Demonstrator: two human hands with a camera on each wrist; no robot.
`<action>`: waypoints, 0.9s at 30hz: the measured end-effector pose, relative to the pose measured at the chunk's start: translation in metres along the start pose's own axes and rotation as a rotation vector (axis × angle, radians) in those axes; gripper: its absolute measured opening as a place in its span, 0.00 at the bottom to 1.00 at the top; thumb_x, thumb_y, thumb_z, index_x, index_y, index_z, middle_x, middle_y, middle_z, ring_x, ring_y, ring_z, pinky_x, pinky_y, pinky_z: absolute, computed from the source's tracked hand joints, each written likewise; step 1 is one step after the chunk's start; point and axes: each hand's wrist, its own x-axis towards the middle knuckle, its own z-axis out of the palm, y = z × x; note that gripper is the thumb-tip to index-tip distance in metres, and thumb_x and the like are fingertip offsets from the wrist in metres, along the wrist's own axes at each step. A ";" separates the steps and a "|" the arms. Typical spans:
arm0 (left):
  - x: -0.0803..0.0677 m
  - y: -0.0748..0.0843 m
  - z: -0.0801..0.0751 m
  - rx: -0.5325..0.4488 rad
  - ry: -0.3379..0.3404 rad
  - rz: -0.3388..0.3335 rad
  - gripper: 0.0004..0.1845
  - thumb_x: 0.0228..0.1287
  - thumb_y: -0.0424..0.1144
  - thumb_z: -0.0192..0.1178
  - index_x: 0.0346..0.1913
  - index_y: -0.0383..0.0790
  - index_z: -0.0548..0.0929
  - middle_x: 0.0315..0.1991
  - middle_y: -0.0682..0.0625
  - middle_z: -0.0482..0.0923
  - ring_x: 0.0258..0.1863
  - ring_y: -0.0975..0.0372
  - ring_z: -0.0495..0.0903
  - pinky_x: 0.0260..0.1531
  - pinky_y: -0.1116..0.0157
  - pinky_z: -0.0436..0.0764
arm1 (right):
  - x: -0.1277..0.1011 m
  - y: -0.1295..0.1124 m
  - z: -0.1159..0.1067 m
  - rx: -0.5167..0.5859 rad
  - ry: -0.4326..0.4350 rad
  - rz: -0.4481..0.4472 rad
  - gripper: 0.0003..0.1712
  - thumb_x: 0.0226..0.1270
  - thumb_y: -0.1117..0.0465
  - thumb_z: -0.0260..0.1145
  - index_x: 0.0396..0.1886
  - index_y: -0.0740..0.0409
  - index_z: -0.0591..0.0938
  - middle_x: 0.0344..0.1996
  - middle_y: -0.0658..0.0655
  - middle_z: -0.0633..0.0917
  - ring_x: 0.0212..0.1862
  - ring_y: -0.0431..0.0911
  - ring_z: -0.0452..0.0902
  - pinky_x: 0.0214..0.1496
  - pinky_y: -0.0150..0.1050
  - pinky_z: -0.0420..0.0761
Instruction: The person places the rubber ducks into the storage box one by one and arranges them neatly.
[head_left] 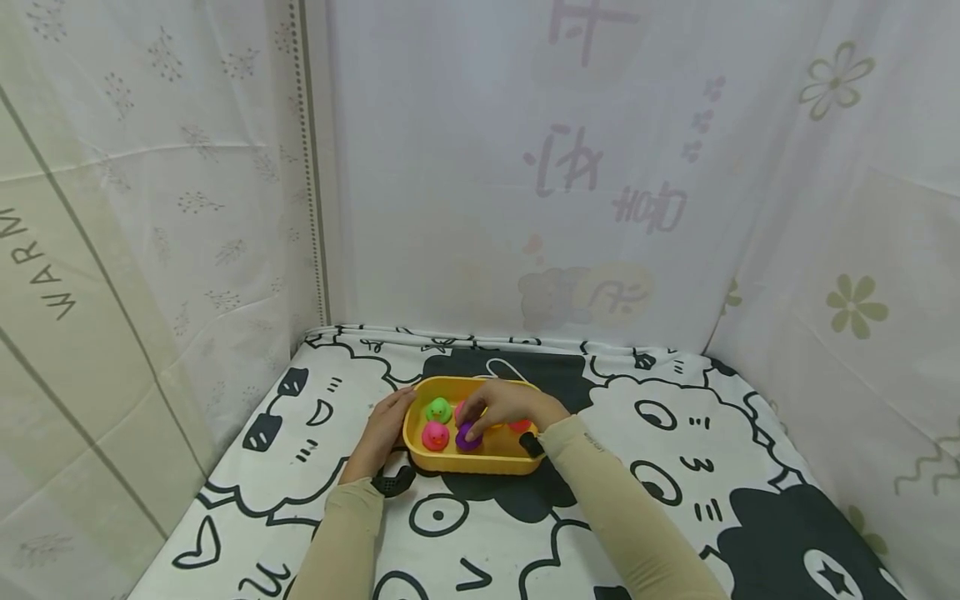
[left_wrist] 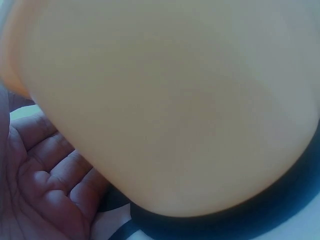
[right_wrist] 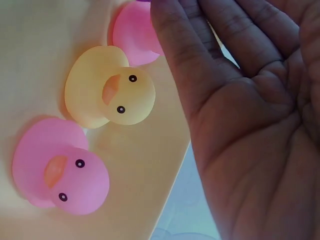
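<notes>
A yellow plastic tray [head_left: 480, 463] holds several small rubber ducks. My left hand [head_left: 386, 425] grips its left end, fingers at the rim; in the left wrist view the tray's outer wall [left_wrist: 175, 120] hides the fingertips. Inside the tray, my right hand [head_left: 510, 402] pinches a purple rubber duck [head_left: 469, 437] from above. Left of it are a green duck [head_left: 438, 409] and a pink duck [head_left: 435, 436]. The right wrist view shows a yellow duck [right_wrist: 110, 90] and a pink duck [right_wrist: 65, 167] beside the palm, with another pink duck [right_wrist: 135, 32] partly behind the fingers.
The tray stands on a bed-like surface with a black-and-white cartoon cloth [head_left: 637, 467]. Behind it lies a thin white loop [head_left: 506, 364]. Pale printed curtains [head_left: 525, 167] hang at the back and both sides. A black wrist device [head_left: 393, 482] sits on the left wrist.
</notes>
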 end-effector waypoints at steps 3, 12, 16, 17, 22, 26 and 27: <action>0.000 0.000 0.000 -0.001 0.002 0.003 0.34 0.74 0.61 0.51 0.74 0.46 0.69 0.70 0.42 0.69 0.62 0.52 0.76 0.50 0.61 0.83 | 0.001 0.000 0.001 0.005 0.010 0.013 0.17 0.61 0.60 0.76 0.51 0.56 0.88 0.40 0.42 0.88 0.46 0.37 0.82 0.52 0.31 0.81; 0.002 -0.003 0.000 -0.016 0.002 0.012 0.32 0.75 0.59 0.51 0.74 0.45 0.69 0.70 0.42 0.69 0.64 0.51 0.75 0.50 0.60 0.83 | 0.004 -0.001 0.004 0.000 0.024 0.023 0.17 0.60 0.60 0.76 0.50 0.54 0.88 0.40 0.41 0.88 0.47 0.36 0.82 0.52 0.31 0.81; 0.002 -0.004 0.000 -0.019 -0.001 0.010 0.32 0.74 0.58 0.51 0.73 0.46 0.69 0.70 0.42 0.70 0.61 0.52 0.78 0.49 0.61 0.83 | 0.004 0.002 0.006 0.005 0.017 0.022 0.16 0.60 0.62 0.76 0.49 0.55 0.88 0.39 0.42 0.88 0.45 0.36 0.83 0.52 0.31 0.81; 0.002 -0.004 0.000 -0.021 0.000 0.007 0.31 0.74 0.58 0.51 0.73 0.46 0.70 0.70 0.42 0.70 0.60 0.52 0.78 0.48 0.61 0.84 | 0.004 0.002 0.006 0.004 0.016 0.023 0.16 0.60 0.63 0.76 0.49 0.55 0.88 0.39 0.42 0.88 0.45 0.36 0.83 0.51 0.31 0.81; 0.001 -0.003 -0.001 -0.027 -0.002 0.007 0.32 0.74 0.58 0.51 0.74 0.45 0.69 0.70 0.42 0.70 0.61 0.51 0.77 0.48 0.61 0.84 | 0.002 0.001 0.006 0.015 0.014 0.025 0.16 0.60 0.64 0.76 0.49 0.56 0.88 0.39 0.44 0.88 0.45 0.37 0.83 0.51 0.31 0.82; 0.002 -0.003 -0.001 -0.028 -0.004 0.015 0.33 0.74 0.59 0.52 0.74 0.44 0.68 0.71 0.42 0.69 0.63 0.51 0.75 0.49 0.60 0.83 | 0.001 -0.002 0.004 0.011 0.016 0.022 0.17 0.61 0.63 0.76 0.50 0.57 0.87 0.39 0.44 0.88 0.45 0.37 0.83 0.51 0.32 0.82; 0.002 -0.003 -0.001 -0.025 -0.007 0.020 0.34 0.74 0.58 0.52 0.74 0.43 0.67 0.71 0.41 0.69 0.64 0.50 0.75 0.49 0.60 0.83 | 0.000 -0.003 0.004 0.007 0.020 0.024 0.17 0.61 0.63 0.76 0.50 0.57 0.87 0.39 0.43 0.88 0.45 0.37 0.83 0.51 0.32 0.82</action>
